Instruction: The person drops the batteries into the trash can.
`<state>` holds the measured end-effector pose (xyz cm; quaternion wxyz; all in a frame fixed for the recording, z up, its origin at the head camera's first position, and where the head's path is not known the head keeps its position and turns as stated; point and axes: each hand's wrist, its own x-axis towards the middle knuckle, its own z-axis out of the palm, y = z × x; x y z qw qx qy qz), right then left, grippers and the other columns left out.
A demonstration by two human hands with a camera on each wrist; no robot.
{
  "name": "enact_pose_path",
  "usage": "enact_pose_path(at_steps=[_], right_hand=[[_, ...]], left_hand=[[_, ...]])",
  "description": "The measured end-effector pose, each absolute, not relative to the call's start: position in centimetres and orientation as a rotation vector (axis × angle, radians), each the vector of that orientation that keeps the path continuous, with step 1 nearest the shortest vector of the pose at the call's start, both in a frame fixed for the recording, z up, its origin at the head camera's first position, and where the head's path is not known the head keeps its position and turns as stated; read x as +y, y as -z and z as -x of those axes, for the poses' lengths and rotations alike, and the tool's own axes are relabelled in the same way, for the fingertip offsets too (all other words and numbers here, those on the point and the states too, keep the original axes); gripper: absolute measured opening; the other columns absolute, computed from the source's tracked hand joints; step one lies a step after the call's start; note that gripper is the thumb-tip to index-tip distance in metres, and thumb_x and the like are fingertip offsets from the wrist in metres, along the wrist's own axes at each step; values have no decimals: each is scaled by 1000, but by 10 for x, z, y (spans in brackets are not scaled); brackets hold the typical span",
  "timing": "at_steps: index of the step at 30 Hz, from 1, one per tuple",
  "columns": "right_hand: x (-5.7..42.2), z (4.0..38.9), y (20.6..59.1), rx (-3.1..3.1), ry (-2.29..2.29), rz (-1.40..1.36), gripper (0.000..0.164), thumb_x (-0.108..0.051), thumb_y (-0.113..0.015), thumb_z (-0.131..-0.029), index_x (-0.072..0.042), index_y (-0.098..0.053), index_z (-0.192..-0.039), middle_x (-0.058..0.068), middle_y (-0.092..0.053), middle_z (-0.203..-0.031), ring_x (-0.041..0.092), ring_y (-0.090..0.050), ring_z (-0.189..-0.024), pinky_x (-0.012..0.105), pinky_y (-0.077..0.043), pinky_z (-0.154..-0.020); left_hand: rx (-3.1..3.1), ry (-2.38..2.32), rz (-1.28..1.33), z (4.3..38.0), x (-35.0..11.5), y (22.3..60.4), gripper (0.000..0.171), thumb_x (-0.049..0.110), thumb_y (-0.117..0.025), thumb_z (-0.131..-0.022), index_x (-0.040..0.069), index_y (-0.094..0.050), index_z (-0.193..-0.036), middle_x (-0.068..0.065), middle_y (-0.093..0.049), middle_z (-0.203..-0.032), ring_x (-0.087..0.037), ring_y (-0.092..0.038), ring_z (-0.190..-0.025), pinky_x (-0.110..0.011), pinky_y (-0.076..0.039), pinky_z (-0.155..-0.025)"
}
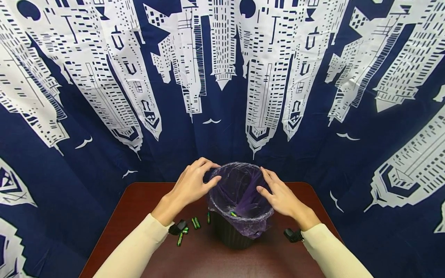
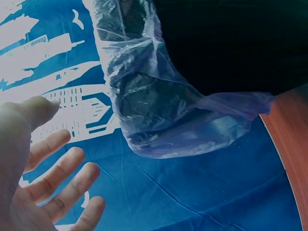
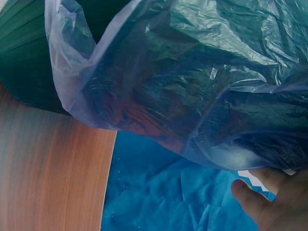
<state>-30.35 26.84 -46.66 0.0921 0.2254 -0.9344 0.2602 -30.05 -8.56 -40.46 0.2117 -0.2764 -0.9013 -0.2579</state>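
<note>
A dark ribbed trash bin [image 1: 231,236] stands on the table, lined with a thin purple trash bag [image 1: 252,227] folded over its rim. The bag's loose edge hangs outside the bin, as the left wrist view shows on the bag [image 2: 144,110]. At the rim's left side, my left hand [image 1: 192,181] has its fingers spread and holds nothing. My right hand [image 1: 283,197] is at the right side of the rim, fingers extended against or very near the bag [image 3: 192,96]; contact is unclear. A green battery [image 1: 233,214] shows just inside the front rim.
Several green batteries [image 1: 196,223] lie on the reddish-brown table [image 1: 194,262] left of the bin, some beneath the left wrist. Behind the table hangs a dark blue curtain [image 1: 194,143] with white buildings printed on it.
</note>
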Motion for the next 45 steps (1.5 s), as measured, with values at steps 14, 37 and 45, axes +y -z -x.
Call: enact_pose_path(at_steps=[14,37,45], right_hand=[[270,303,469,-2780,-772,-656,80,-43,-56,-121,2,-30,-182,27,-40,-184,54,-47,-168,75,-39,-136],[267,302,471,-2776,-772,-661,79,-41,-56,-121,1,-29,-182,27,-40,-184,54,-47,-168,76,-39,-136],[268,303,468,-2777,-785,-663,79,-41,-57,-121,1,-29,-183,27,-39,-184,54,-46,-168,76,-37,-136]], left_hand=[[-2512,755,727,294,-104,417,36,34,-86,-107,17,-82,-139,-7,-79,-134,-30,-82,-119,-47,-71,-99],[-2526,783,578,279,-145,463,34,31,-87,-107,19,-83,-139,-5,-80,-133,-23,-78,-108,-44,-68,-90],[-2567,805,520,276,-159,482,33,29,-86,-108,18,-83,-138,-6,-80,-132,-29,-80,-117,-52,-68,-98]])
